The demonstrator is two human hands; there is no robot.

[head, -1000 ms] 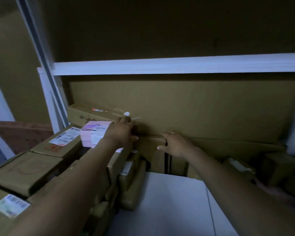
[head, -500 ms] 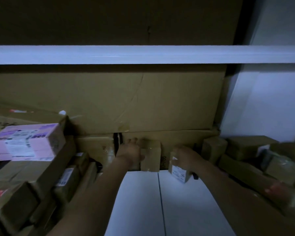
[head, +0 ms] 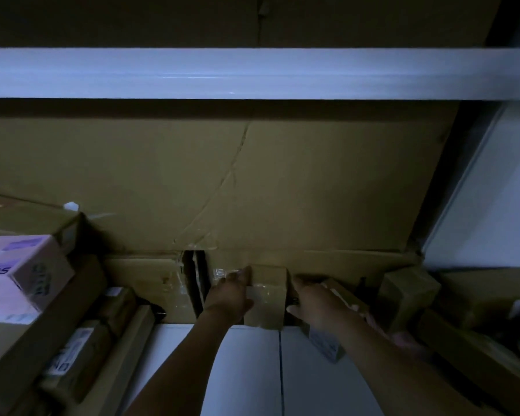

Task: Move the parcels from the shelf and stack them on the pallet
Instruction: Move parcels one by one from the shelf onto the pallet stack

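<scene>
A small brown parcel [head: 266, 295], banded with clear tape, stands upright at the back of the white shelf [head: 252, 370], the left hand [head: 230, 295] gripping its left edge. Just right of it a white-labelled parcel [head: 324, 343] lies tilted under the right hand [head: 315, 301]; whether that hand grips it is unclear. Further right sits a squat brown parcel [head: 407, 295]. Well to the left a pink parcel [head: 21, 274] tops a heap.

— How's the light in there?
— Dim. A white shelf beam [head: 252, 73] runs across overhead, and a creased cardboard sheet [head: 162, 175] lines the back.
— And below?
— A white shelf board [head: 249, 373] with a seam; pale wall [head: 493, 205] at right.
</scene>
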